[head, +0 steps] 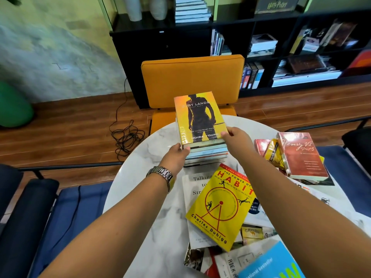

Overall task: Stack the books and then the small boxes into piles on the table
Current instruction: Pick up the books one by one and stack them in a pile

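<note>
We have a single view, from a camera worn on the person's head. It looks forward and steeply down over both outstretched forearms onto the round white surface (140,157), which sits close beneath us and fills the lower middle. Being wide-angle, it bends the edges and also takes in the orange chair (192,81) and black bookshelf (281,47) farther ahead.

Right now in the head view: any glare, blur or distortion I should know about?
Head view: wide-angle bending, with the floor boards and shelf edges bowed near the frame borders; sheen on the upper left of the Dust Lands cover washes out part of the title; centre is sharp, The Power of Habit reads cleanly; the blue book at the bottom edge is soft; shelf contents look smeared.
</note>
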Demonstrator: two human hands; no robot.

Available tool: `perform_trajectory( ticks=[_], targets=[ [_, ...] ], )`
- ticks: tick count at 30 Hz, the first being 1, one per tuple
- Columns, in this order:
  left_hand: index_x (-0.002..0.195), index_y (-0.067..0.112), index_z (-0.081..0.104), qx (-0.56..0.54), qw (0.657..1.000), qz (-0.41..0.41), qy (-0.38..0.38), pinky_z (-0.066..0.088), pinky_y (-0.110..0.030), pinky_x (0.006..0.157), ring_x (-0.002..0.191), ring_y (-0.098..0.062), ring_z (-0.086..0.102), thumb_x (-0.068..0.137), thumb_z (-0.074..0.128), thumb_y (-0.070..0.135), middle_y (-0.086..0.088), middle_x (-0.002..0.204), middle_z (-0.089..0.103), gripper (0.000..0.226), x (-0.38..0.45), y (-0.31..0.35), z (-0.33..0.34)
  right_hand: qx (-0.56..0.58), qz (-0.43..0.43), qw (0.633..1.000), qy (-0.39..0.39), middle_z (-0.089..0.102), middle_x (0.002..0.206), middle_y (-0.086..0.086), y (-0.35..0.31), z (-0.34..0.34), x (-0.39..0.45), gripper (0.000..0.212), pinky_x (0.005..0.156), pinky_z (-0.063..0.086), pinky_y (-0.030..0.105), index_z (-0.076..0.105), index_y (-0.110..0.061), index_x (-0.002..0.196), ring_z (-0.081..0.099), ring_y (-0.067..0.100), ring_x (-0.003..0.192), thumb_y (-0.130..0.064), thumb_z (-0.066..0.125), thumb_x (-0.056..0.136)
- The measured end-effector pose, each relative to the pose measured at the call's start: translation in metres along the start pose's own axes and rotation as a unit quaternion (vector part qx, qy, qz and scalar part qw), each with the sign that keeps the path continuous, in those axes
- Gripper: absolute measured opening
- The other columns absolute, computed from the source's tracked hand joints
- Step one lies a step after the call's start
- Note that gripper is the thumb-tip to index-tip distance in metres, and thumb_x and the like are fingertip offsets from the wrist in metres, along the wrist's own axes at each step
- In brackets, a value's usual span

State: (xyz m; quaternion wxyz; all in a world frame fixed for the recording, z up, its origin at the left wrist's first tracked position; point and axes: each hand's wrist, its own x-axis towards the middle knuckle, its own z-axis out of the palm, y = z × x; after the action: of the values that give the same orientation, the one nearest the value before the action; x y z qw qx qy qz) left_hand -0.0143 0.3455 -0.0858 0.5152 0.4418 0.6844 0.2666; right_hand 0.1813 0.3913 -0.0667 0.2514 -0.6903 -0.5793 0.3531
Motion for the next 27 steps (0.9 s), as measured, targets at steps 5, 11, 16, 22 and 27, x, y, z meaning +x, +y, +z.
perform_trajectory(
  ticks=[5,11,16,22,27],
  targets=[
    [0.145,0.015,0.033,0.017,1.000,-0.022,-0.013,0.032,-0.043,0.113,0.135,-0.026,0.039,0.086,0.049,0.049,-0.008,0.151,0.035,0.070,-0.028,-0.019,0.009,0.061,0.027,0.998,0.020,0.057,0.134,0.004,0.029,-0.006,-0.048,0.047,0.093,0.044,0.036,0.047,-0.020,0.140,0.054,0.022,0.120,-0.038,0.050,0.096],
    [0.144,0.014,0.035,0.100,0.995,-0.008,-0.018,0.032,-0.027,0.107,0.136,-0.021,0.039,0.096,0.049,0.034,-0.007,0.150,0.038,0.054,-0.059,-0.044,0.028,0.092,0.064,0.992,0.052,0.055,0.134,0.006,0.064,-0.011,-0.120,0.045,0.094,0.046,0.038,0.051,-0.020,0.136,0.055,0.021,0.116,-0.037,0.053,0.095],
    [0.147,0.013,0.031,0.168,0.984,-0.008,-0.061,0.034,-0.034,0.111,0.136,-0.023,0.039,0.093,0.051,0.038,-0.008,0.152,0.035,0.062,-0.089,-0.060,0.046,0.136,0.121,0.982,0.051,0.059,0.119,0.003,0.085,0.002,-0.177,0.034,0.095,0.047,0.047,0.056,-0.022,0.127,0.056,0.023,0.111,-0.030,0.056,0.094],
    [0.140,0.014,0.040,0.234,0.970,0.014,-0.058,0.046,-0.041,0.100,0.120,-0.032,0.053,0.089,0.052,0.042,-0.009,0.138,0.051,0.060,-0.113,-0.069,0.060,0.214,0.232,0.949,0.008,0.056,0.125,0.008,0.083,0.016,-0.214,0.051,0.091,0.043,0.040,0.038,-0.020,0.140,0.051,0.022,0.103,-0.028,0.056,0.094],
    [0.147,0.013,0.030,0.235,0.971,0.005,-0.048,0.039,-0.034,0.104,0.131,-0.029,0.044,0.093,0.052,0.036,-0.011,0.147,0.042,0.062,-0.123,-0.068,0.065,0.217,0.247,0.944,-0.015,0.056,0.130,0.012,0.079,0.016,-0.212,0.055,0.082,0.040,0.032,0.036,-0.013,0.142,0.056,0.025,0.107,-0.025,0.060,0.094]
  ],
)
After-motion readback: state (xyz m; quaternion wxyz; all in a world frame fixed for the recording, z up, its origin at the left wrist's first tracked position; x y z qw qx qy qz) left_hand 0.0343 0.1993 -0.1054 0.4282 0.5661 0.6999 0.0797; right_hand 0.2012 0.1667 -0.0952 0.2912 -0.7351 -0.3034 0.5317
